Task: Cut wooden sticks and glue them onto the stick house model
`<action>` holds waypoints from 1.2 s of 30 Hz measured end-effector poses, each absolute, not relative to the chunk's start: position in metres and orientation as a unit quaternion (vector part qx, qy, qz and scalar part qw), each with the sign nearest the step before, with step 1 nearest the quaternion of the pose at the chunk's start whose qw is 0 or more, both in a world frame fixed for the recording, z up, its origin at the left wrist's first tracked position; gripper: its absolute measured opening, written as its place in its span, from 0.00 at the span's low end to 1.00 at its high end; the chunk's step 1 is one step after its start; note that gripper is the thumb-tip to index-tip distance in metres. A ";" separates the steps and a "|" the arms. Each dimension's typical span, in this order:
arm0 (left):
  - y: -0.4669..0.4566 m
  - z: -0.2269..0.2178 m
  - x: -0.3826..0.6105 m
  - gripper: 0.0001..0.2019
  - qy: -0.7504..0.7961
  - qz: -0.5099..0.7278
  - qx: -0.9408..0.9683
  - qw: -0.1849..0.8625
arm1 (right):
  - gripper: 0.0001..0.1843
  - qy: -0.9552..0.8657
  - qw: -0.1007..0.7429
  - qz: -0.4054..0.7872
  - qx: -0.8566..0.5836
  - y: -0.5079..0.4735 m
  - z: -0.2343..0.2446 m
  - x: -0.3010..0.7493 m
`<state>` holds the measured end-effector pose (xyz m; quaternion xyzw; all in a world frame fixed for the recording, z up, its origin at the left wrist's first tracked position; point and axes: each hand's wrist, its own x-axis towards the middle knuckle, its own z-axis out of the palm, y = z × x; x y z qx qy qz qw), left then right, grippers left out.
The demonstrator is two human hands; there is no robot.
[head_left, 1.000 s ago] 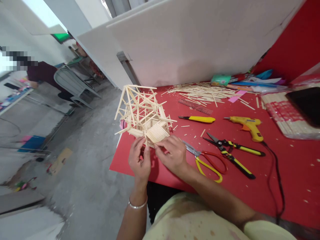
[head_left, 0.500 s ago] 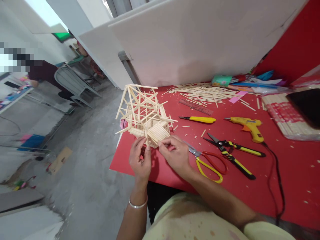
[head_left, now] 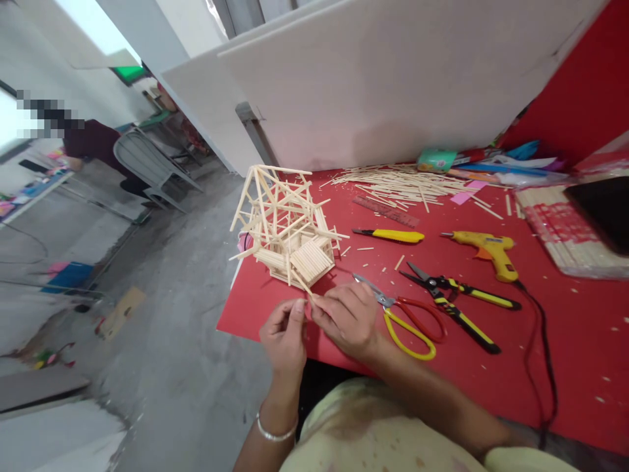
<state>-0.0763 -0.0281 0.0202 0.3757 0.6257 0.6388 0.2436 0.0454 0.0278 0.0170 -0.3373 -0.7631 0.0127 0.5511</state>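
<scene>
A small house-like model (head_left: 289,229) built of thin wooden sticks stands at the left end of the red table, with an open frame roof and a slatted panel on its near side. My right hand (head_left: 346,318) is closed in a pinch on the end of a thin wooden stick (head_left: 303,286), which slants up toward the panel; whether its far tip touches the model I cannot tell. Just in front of the model, my left hand (head_left: 285,331) is pinched closed beside the right fingertips. What it holds, if anything, is too small to make out.
Right of my hands lie scissors (head_left: 410,321), pruning-type snips (head_left: 455,295), a yellow cutter knife (head_left: 398,235) and a corded glue gun (head_left: 486,249). Behind them are a ruler (head_left: 386,211) and loose sticks (head_left: 407,183). A person (head_left: 93,144) sits at another table, far left.
Both hands have drawn back from the model toward me. The stick in my right hand now shows between the fingers and the panel. The model stays in place.
</scene>
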 end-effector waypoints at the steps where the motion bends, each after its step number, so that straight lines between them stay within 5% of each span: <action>1: -0.028 0.020 -0.074 0.11 0.611 0.660 0.330 0.287 | 0.06 -0.770 0.547 0.007 -0.328 0.026 0.016 0.047; 11: -0.031 0.023 -0.066 0.15 0.578 0.682 0.224 0.387 | 0.11 -0.805 0.526 -0.020 -0.274 0.013 0.001 0.053; 19: -0.044 0.021 -0.052 0.08 0.636 0.560 0.483 0.219 | 0.11 -0.817 0.449 0.048 -0.360 0.007 0.001 0.130; 23: -0.039 0.015 -0.032 0.10 0.601 0.546 0.496 0.308 | 0.16 -0.768 0.288 0.016 -0.572 0.054 -0.004 0.184; 27: -0.034 0.011 -0.016 0.11 0.571 0.555 0.478 0.371 | 0.22 -0.784 0.077 0.013 -0.616 0.122 0.003 0.197; 36: -0.040 0.006 -0.030 0.11 0.598 0.532 0.462 0.383 | 0.23 -0.798 -0.003 0.024 -0.602 0.160 0.019 0.182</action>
